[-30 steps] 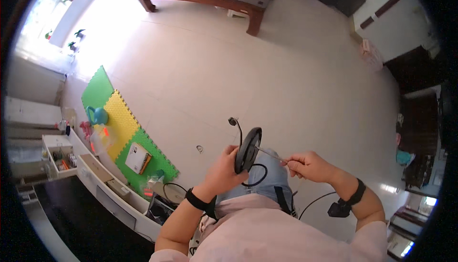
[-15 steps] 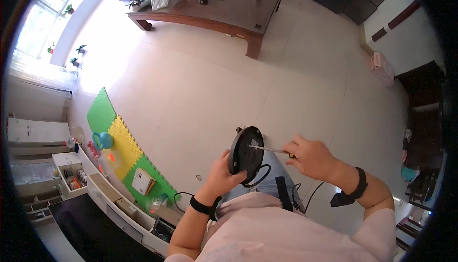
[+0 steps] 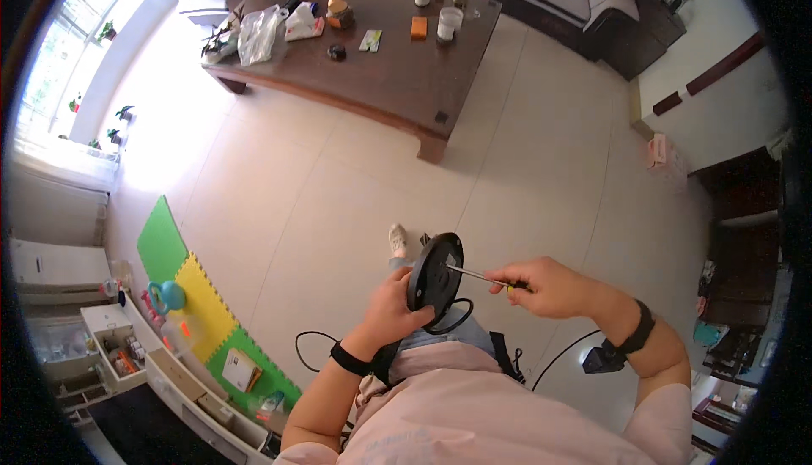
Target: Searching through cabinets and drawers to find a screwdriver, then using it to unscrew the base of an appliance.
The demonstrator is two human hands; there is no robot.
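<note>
My left hand (image 3: 396,304) grips the rim of a round black disc-shaped base (image 3: 431,277), tilted with its underside toward the right. A black cord (image 3: 461,317) loops out below it. In my right hand (image 3: 550,287) is a screwdriver (image 3: 478,275) with a dark and yellow handle and a thin metal shaft. The shaft points left, and its tip meets the underside near the middle, beside a small pale label. Whether the tip sits in a screw is too small to tell.
A dark wooden table (image 3: 381,93) with jars, bags and small items stands ahead. Green and yellow foam mats (image 3: 207,296) lie at left, bearing a blue toy kettlebell (image 3: 169,296). Open drawers (image 3: 127,351) line the lower left. A pink box (image 3: 666,156) is by the right wall.
My view has tipped up, showing more of the table and a foot on the floor. The screwdriver is now more tilted, and my right hand has moved slightly down.
</note>
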